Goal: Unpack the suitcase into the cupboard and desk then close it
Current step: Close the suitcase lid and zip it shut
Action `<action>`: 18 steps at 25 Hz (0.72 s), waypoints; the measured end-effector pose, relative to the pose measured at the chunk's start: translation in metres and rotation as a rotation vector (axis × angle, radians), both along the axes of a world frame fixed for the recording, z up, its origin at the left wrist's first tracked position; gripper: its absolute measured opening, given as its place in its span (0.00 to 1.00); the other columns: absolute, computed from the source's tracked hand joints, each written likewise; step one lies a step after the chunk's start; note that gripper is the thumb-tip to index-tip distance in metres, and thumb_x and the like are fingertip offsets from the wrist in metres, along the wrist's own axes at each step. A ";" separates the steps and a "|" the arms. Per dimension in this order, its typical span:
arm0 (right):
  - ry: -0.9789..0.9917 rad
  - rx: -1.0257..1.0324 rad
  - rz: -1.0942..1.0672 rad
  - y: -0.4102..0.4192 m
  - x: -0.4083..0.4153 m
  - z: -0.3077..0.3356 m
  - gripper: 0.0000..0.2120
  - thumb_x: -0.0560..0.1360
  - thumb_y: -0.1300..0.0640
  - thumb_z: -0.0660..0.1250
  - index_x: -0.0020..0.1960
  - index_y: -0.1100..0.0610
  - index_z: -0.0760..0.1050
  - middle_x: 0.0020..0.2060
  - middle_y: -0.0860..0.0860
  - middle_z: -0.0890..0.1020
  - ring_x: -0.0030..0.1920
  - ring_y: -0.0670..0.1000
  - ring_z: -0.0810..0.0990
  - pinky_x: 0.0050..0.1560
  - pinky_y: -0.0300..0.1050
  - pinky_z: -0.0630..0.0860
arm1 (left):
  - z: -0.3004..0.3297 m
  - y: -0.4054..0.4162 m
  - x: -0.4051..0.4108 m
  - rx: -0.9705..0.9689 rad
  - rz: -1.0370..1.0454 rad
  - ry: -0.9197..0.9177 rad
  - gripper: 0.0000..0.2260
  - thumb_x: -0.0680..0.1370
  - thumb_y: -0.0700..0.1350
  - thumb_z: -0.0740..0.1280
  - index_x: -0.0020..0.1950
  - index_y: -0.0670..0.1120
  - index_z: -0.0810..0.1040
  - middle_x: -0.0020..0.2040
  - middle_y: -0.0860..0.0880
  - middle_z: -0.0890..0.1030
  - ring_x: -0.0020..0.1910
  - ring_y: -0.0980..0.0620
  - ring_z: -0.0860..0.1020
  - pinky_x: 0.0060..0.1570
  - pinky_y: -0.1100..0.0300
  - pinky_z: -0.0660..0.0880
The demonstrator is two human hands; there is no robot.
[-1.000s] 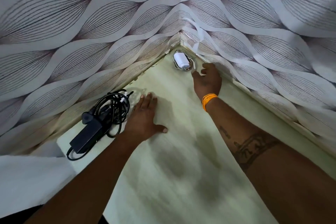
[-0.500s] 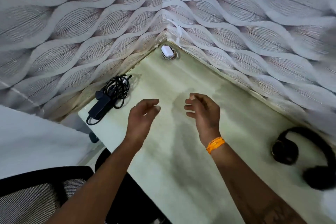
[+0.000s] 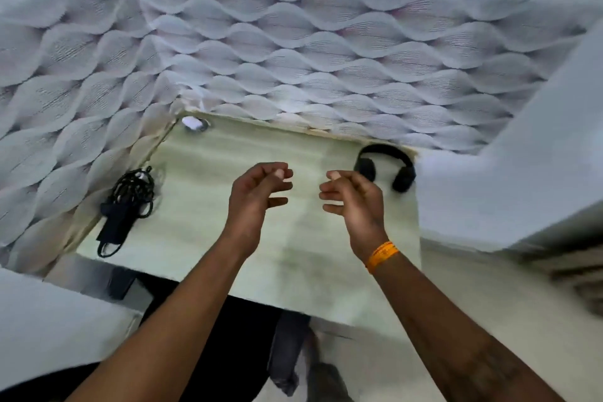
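Hovering above the pale desk (image 3: 202, 238), both hands are empty, their fingers loosely curled and pointing toward each other with a gap between them. The left hand (image 3: 256, 196) is sitting over the middle of the desktop, and the right hand (image 3: 354, 202), with an orange band (image 3: 381, 254) circling its wrist, is hanging just to its right; neither is touching the surface or any object.

Lying near the left edge of the desk is a black power adapter (image 3: 125, 215) with its cable bundled in a coil at its far end. Sitting in the far left corner, against the patterned wall (image 3: 293, 59), is a small white charger (image 3: 193, 122). Resting at the far right of the desktop, close to the wall, are black headphones (image 3: 385, 166), partly behind the fingers of the right hand. All three are well apart from one another. A dark chair (image 3: 228, 352) is showing below the near edge of the desk, blurred. The suitcase is lying out of view.
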State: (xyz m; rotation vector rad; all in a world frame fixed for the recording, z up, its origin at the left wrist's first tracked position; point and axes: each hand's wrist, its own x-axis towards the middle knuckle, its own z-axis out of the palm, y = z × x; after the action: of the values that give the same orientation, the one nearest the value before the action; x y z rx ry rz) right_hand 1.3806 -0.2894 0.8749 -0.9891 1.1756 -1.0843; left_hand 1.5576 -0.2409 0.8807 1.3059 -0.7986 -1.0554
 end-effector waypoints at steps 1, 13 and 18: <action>-0.001 -0.013 -0.054 0.017 -0.021 0.007 0.09 0.81 0.56 0.69 0.56 0.62 0.82 0.44 0.57 0.87 0.44 0.54 0.86 0.46 0.51 0.82 | 0.006 0.007 -0.019 -0.014 -0.060 -0.010 0.09 0.83 0.44 0.68 0.61 0.43 0.83 0.57 0.43 0.86 0.57 0.41 0.85 0.53 0.48 0.80; 0.036 -0.061 -0.700 0.224 -0.326 0.038 0.10 0.81 0.56 0.69 0.54 0.64 0.82 0.40 0.55 0.86 0.42 0.53 0.85 0.44 0.51 0.82 | 0.030 0.096 -0.330 -0.041 -0.678 0.000 0.08 0.83 0.42 0.68 0.61 0.45 0.84 0.56 0.45 0.87 0.52 0.44 0.84 0.50 0.49 0.80; 0.077 -0.070 -0.956 0.342 -0.486 0.036 0.10 0.82 0.56 0.68 0.52 0.64 0.83 0.40 0.55 0.86 0.42 0.54 0.85 0.45 0.52 0.82 | 0.026 0.179 -0.511 -0.041 -0.955 -0.043 0.08 0.83 0.43 0.67 0.59 0.45 0.83 0.55 0.45 0.87 0.51 0.45 0.85 0.49 0.50 0.81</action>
State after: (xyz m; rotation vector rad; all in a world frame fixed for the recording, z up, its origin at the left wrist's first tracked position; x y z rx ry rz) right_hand 0.8947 0.0524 0.9105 -0.4881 1.7445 -1.8418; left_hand 1.0463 -0.0614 0.9065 0.8886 -1.5347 -1.7308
